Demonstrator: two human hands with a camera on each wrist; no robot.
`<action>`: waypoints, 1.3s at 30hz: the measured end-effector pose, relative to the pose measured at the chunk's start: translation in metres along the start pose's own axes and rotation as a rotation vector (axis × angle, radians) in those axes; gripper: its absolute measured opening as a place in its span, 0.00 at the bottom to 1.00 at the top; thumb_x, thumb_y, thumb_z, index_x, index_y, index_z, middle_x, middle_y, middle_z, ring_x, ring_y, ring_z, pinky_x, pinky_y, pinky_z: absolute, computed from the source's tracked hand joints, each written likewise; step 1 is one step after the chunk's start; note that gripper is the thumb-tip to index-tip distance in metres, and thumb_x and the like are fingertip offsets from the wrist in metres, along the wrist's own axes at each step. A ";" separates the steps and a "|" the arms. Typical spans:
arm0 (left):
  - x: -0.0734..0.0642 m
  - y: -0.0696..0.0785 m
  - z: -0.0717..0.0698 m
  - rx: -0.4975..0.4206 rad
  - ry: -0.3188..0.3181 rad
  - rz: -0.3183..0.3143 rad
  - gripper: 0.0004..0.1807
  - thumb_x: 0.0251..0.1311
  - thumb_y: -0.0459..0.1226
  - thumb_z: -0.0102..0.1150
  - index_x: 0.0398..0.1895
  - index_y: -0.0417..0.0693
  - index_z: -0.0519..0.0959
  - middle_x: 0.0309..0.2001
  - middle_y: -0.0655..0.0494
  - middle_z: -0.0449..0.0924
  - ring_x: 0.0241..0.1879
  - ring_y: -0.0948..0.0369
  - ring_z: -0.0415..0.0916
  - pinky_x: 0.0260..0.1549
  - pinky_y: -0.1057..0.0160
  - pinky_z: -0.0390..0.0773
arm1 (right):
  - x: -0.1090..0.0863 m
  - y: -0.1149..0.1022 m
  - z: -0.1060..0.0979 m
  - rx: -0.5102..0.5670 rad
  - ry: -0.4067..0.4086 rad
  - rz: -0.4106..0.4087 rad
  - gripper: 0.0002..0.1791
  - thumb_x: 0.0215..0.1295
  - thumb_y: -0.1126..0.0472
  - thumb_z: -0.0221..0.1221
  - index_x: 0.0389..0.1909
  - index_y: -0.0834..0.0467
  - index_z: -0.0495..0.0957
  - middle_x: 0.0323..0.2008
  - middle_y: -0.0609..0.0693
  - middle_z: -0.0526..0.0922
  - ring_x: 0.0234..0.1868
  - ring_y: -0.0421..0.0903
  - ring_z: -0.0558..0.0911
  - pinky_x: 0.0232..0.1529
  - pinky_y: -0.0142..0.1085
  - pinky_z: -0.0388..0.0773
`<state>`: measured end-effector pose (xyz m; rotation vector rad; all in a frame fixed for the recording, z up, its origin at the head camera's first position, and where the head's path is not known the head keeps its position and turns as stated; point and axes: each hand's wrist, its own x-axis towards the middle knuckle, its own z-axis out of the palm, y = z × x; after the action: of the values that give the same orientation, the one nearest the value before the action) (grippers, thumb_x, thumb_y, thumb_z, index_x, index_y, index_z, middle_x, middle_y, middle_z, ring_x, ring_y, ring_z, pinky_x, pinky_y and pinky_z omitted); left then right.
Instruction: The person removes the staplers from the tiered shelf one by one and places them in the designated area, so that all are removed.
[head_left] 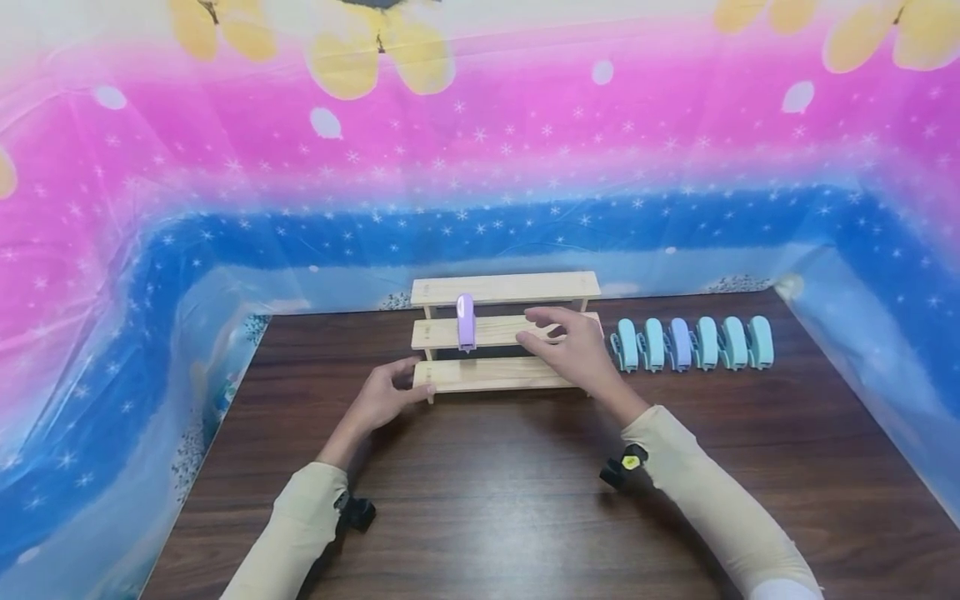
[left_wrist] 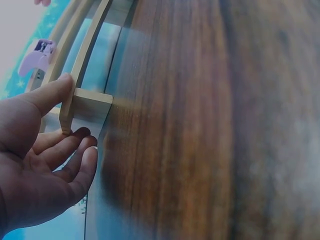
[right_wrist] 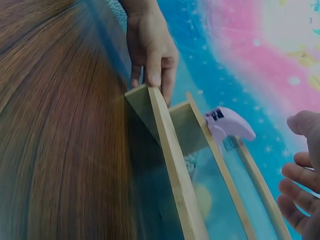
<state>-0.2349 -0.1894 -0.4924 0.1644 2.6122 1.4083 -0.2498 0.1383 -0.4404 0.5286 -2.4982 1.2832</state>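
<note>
A three-tier wooden display rack (head_left: pixel 495 375) stands at the back of the table. On its middle tier, left of centre, sits one purple stapler-like item (head_left: pixel 466 323) with a curved top. My left hand (head_left: pixel 381 398) holds the left end of the lowest tier. In the left wrist view its thumb (left_wrist: pixel 55 94) lies on the plank, with the fingers around the end. My right hand (head_left: pixel 573 346) hovers at the right half of the middle tier, fingers bent loosely and apart, holding nothing. In the right wrist view, a gap separates its fingers (right_wrist: pixel 300 177) from the purple item.
Right of the rack stands a row of several similar items, mostly mint green (head_left: pixel 706 343), with one blue-purple item (head_left: pixel 679 343) among them. A patterned cloth (head_left: pixel 480 225) hangs behind the dark wooden table (head_left: pixel 487 500) and along its sides.
</note>
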 end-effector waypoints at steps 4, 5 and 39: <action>-0.001 -0.001 0.000 0.001 -0.003 -0.001 0.41 0.63 0.48 0.70 0.74 0.39 0.67 0.70 0.40 0.72 0.68 0.45 0.70 0.63 0.44 0.72 | 0.004 -0.003 0.013 0.030 -0.015 0.006 0.27 0.64 0.42 0.69 0.58 0.54 0.84 0.51 0.51 0.87 0.52 0.47 0.85 0.48 0.42 0.84; -0.001 -0.001 0.000 0.002 -0.003 0.001 0.41 0.63 0.48 0.71 0.74 0.39 0.67 0.70 0.39 0.71 0.68 0.45 0.69 0.63 0.44 0.72 | 0.005 -0.004 0.016 0.034 -0.016 0.005 0.27 0.64 0.43 0.69 0.58 0.55 0.84 0.51 0.51 0.87 0.52 0.48 0.85 0.48 0.42 0.85; -0.002 -0.001 -0.001 0.004 0.002 0.021 0.39 0.64 0.46 0.70 0.73 0.38 0.68 0.64 0.39 0.77 0.62 0.46 0.76 0.59 0.45 0.75 | 0.025 -0.021 0.081 0.085 0.054 0.117 0.27 0.60 0.41 0.70 0.52 0.55 0.86 0.48 0.51 0.89 0.43 0.45 0.87 0.46 0.41 0.83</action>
<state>-0.2335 -0.1905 -0.4926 0.1920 2.6225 1.4104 -0.2692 0.0561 -0.4611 0.3657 -2.4716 1.4320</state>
